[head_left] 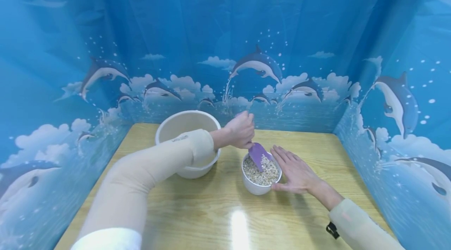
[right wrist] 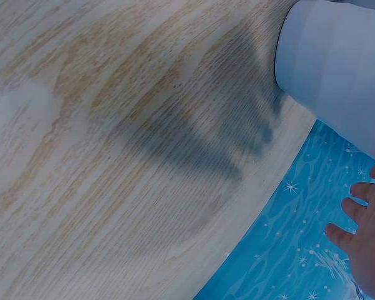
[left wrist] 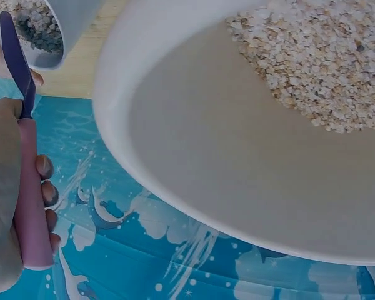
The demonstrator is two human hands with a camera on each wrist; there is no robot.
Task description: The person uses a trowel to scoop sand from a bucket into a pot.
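My left hand [head_left: 240, 129] grips the pink handle [left wrist: 32, 194] of a small scoop, its purple blade [head_left: 258, 154] tilted down over the small white bowl [head_left: 256, 189]. Pale stone chips [head_left: 260, 171] nearly fill that bowl, and some lie on the blade's tip. With fingers spread, my right hand [head_left: 294, 171] rests against the bowl's right side. To the left stands a large white tub [head_left: 197, 172], partly behind my left forearm. Inside it, in the left wrist view, more pale chips [left wrist: 325, 69] are heaped to one side. The right wrist view catches the bowl's outer wall [right wrist: 337, 69].
Everything stands on a light wood table [head_left: 197, 218]. A blue curtain [head_left: 218, 15] printed with dolphins hangs behind and along both sides, close to the table's edges. The tub and the bowl stand a short gap apart.
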